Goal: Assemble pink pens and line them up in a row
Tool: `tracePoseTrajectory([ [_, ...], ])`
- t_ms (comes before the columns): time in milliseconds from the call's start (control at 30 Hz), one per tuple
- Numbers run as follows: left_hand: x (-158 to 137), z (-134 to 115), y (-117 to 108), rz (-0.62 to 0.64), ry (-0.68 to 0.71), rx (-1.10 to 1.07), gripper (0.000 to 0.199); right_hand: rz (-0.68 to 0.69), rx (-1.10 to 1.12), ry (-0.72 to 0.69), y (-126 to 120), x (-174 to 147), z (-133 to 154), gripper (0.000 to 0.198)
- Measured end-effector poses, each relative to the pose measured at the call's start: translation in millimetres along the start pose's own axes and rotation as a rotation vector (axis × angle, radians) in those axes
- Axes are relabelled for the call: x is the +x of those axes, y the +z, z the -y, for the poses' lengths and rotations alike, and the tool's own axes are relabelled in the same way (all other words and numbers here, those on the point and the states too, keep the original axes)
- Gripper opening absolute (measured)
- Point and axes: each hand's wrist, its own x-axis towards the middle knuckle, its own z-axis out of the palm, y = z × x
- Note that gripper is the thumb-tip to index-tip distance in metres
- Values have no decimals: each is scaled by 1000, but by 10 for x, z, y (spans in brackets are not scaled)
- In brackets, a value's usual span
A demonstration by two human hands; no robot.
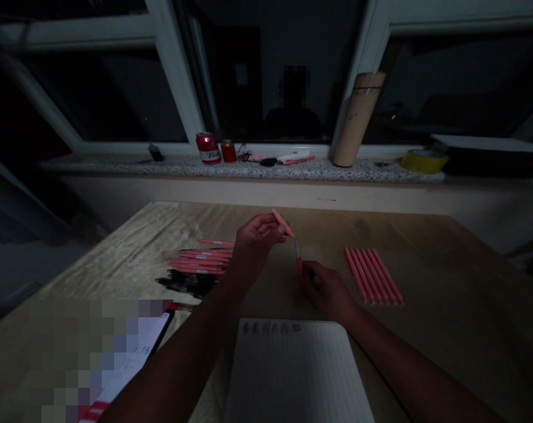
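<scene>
My left hand [260, 238] is closed on a pink pen barrel piece [282, 223], pinched between thumb and fingers and tilted down to the right. Just below its lower end rises the thin, grey-tipped refill [297, 248] of a pink pen part [299, 267]. That part stands nearly upright in the closed fingers of my right hand [325, 286]. The two pieces appear close together; I cannot tell whether they touch. Left of my hands lies a loose pile of pink pens [200, 261], partly hidden by my left forearm, with black pen pieces [189, 284] beside it.
Several pink pens [374, 276] lie in a neat row on the right of the table [433, 252]. An open lined notebook [292, 376] lies in front of me, a lit phone [138, 352] at left. The windowsill holds a can [208, 148], cardboard tube [358, 120] and yellow tape [422, 161].
</scene>
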Motion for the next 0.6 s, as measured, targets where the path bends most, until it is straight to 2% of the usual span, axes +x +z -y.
tracePoseTrajectory([
  [267, -15, 20, 28, 26, 0, 10, 22, 6, -18, -2, -1, -2, -15, 18],
  [600, -48, 102, 33, 129, 42, 79, 20, 26, -33, -2, -15, 11, 7, 17],
])
